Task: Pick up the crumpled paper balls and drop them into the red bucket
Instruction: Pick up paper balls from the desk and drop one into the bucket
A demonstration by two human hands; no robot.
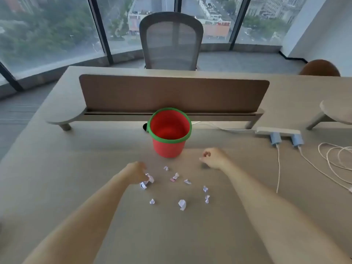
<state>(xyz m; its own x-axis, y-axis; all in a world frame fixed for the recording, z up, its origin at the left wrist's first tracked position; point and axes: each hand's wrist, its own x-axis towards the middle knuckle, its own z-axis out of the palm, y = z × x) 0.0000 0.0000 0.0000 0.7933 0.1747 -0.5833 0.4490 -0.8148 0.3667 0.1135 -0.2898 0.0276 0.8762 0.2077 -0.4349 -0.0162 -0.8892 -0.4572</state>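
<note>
Both bare forearms are being stretched forward over the pale desk (57, 187) from the lower corners of the view, angled inward toward its middle. The left hand (136, 173) is being held low, knuckles up and fingers curled downward, right at the left edge of the scattered paper; its fingertips are being brought against the paper ball (150, 177) nearest it, with a second ball (143, 185) lying just below, though whether either is actually being pinched cannot be told because the fingers are being hidden by the back of the hand. The right hand (213, 158) is being held slightly raised to the right of the bucket's base, curled into a loose fist with thumb and forefinger drawn together; whether anything is being gripped inside it cannot be told. The red bucket (169, 140), rimmed in green, is being shown upright on the desk just beyond and between the two hands, in front of the brown divider panel (171, 94), and nothing is being seen in the visible part of its interior. The remaining crumpled balls are being left strewn on the desk between the forearms: small ones near the bucket (166, 168) (175, 177) (187, 181), two at the right (205, 188) (207, 198), one at the lower left (152, 201), and the largest ball (182, 204) nearest the camera. White cables (335, 159) are being seen trailing from a power strip (278, 131) at the far right, well apart from the paper.
</note>
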